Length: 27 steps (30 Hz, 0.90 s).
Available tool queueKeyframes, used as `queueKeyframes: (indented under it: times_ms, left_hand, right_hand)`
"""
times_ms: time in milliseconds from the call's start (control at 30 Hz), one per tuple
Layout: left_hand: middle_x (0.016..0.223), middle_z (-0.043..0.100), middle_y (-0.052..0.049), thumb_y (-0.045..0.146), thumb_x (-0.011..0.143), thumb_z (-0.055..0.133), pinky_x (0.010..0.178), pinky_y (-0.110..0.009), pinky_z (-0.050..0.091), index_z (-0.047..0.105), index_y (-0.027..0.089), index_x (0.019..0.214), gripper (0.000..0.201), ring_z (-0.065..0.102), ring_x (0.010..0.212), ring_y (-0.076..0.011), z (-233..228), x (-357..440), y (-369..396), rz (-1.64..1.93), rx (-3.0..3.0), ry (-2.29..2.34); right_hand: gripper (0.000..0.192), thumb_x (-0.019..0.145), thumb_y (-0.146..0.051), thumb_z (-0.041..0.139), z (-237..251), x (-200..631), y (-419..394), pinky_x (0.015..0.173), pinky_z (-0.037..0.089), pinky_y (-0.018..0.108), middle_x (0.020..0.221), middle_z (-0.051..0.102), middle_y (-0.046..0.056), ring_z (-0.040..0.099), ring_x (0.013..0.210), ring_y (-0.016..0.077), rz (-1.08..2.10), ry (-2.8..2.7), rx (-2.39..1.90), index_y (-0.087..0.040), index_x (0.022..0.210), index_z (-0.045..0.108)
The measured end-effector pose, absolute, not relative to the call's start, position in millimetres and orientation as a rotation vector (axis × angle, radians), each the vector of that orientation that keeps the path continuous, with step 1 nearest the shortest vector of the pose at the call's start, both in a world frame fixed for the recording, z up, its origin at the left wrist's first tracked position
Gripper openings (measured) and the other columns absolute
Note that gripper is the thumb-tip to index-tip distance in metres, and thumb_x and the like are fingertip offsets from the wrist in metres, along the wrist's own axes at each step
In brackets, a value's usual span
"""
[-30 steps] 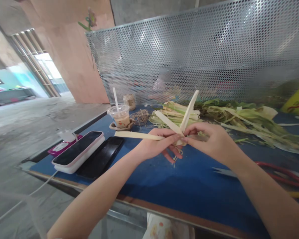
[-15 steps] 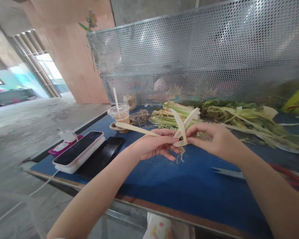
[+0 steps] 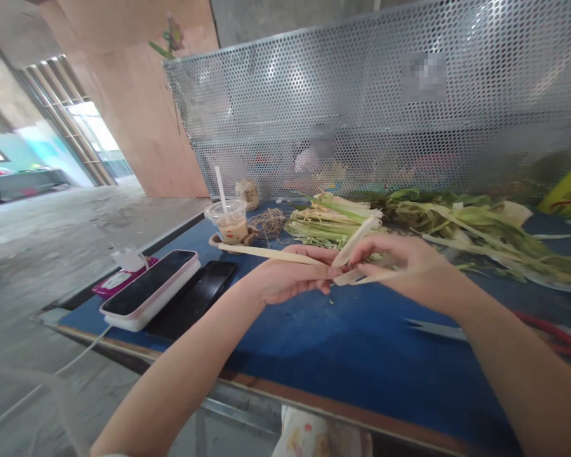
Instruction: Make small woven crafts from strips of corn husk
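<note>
Pale flat corn husk strips cross between my two hands above the blue tabletop. My left hand pinches them where they meet, thumb on top. From this hand one long strip sticks out to the left, toward the drink cup. My right hand is closed at the crossing, fingertips close to the left ones, and one blurred strip runs rightward along its fingers. Another strip points up and right behind the fingers. The fingers partly hide how the strips overlap.
Behind my hands lie a bundle of husks and a greener leaf heap. Scissors with red handles lie under my right forearm. At left are a drink cup, twine, a white-cased phone and a black phone. A perforated metal screen stands behind.
The strip that leaned up and left from the crossing is now down to the right, along my right hand. The long strip at left has dipped slightly, and my left fingers have curled in.
</note>
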State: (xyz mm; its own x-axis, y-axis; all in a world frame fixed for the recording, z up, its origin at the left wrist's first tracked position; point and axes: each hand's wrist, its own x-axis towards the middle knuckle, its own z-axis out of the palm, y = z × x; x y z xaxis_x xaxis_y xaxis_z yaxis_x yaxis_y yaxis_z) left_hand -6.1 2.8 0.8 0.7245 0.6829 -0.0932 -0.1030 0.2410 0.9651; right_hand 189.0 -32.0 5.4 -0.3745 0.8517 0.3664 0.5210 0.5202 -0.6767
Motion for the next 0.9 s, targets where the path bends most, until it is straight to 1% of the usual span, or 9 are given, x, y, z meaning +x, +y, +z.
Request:
queueKeyframes:
  times_ms: [67,167,267,333,400,500,567,767,900]
  left_hand:
    - [0.064,0.061,-0.001,0.005,0.067,0.062,0.049,-0.012,0.044,0.068,0.007,0.085,0.018,0.052,0.048,-0.002,2,-5,3,0.59,1.184,0.604]
    - [0.061,0.061,-0.001,0.003,0.071,0.058,0.047,-0.008,0.043,0.067,0.006,0.08,0.013,0.052,0.045,-0.0004,3,-4,3,0.598,1.127,0.696]
    - [0.067,0.064,-0.002,0.002,0.073,0.055,0.046,-0.007,0.044,0.066,0.007,0.082,0.015,0.052,0.044,0.0007,4,-4,3,0.6,1.076,0.735]
    - [0.07,0.064,-0.002,0.001,0.073,0.054,0.046,-0.006,0.044,0.065,0.008,0.083,0.016,0.053,0.045,0.0006,3,-4,4,0.609,1.054,0.733]
    - [0.068,0.064,-0.002,0.001,0.073,0.053,0.048,-0.006,0.045,0.066,0.008,0.08,0.016,0.055,0.047,-0.0001,2,-5,4,0.621,1.049,0.728]
    - [0.063,0.063,-0.001,0.003,0.072,0.056,0.05,-0.009,0.047,0.066,0.007,0.075,0.011,0.055,0.048,-0.0016,1,-5,3,0.626,1.124,0.68]
    - [0.062,0.062,-0.002,0.006,0.071,0.06,0.051,-0.012,0.047,0.066,0.006,0.074,0.007,0.054,0.048,-0.0026,0,-5,2,0.625,1.187,0.628]
    - [0.073,0.064,-0.007,0.013,0.073,0.061,0.053,-0.019,0.05,0.066,0.007,0.078,0.009,0.059,0.065,-0.0103,-3,-8,2,0.584,1.334,0.548]
    - [0.071,0.062,-0.006,0.019,0.076,0.06,0.051,-0.021,0.05,0.065,0.008,0.079,0.013,0.058,0.063,-0.0109,-2,-8,1,0.564,1.407,0.578]
  right_hand:
    - [0.016,0.073,-0.019,0.055,7,192,-34,0.079,0.046,0.031,0.098,0.063,0.002,0.058,0.091,0.0185,0.611,-2.166,-1.092,-0.023,0.089,0.058]
    - [0.041,0.069,-0.027,0.063,5,194,-35,0.086,0.041,0.036,0.112,0.057,0.002,0.052,0.102,0.0211,0.521,-2.326,-1.078,-0.028,0.109,0.05]
    - [0.054,0.065,-0.039,0.067,-4,191,-32,0.084,0.04,0.04,0.106,0.057,0.002,0.052,0.097,0.0233,0.256,-2.291,-1.16,-0.03,0.113,0.045]
    - [0.051,0.066,-0.041,0.067,-8,189,-30,0.082,0.04,0.04,0.097,0.059,0.003,0.053,0.092,0.0229,0.085,-2.231,-1.164,-0.029,0.111,0.046]
    - [0.042,0.07,-0.039,0.064,-11,187,-28,0.08,0.04,0.037,0.095,0.059,0.002,0.053,0.09,0.021,0.021,-2.236,-1.095,-0.028,0.107,0.049]
    - [0.022,0.077,-0.035,0.058,-9,187,-27,0.079,0.041,0.031,0.094,0.061,0.001,0.054,0.088,0.0176,0.064,-2.28,-0.986,-0.027,0.097,0.055]
    - [0.014,0.079,-0.035,0.056,-6,187,-27,0.076,0.042,0.028,0.089,0.062,0.001,0.055,0.085,0.0156,0.144,-2.272,-0.969,-0.026,0.09,0.058]
    - [0.012,0.078,-0.034,0.057,2,191,-30,0.069,0.045,0.023,0.084,0.062,0.0,0.057,0.077,0.0127,0.396,-2.24,-0.987,-0.024,0.085,0.06]
    - [0.011,0.078,-0.032,0.057,0,193,-29,0.066,0.046,0.024,0.082,0.062,0.001,0.058,0.074,0.013,0.39,-2.251,-0.98,-0.023,0.083,0.061]
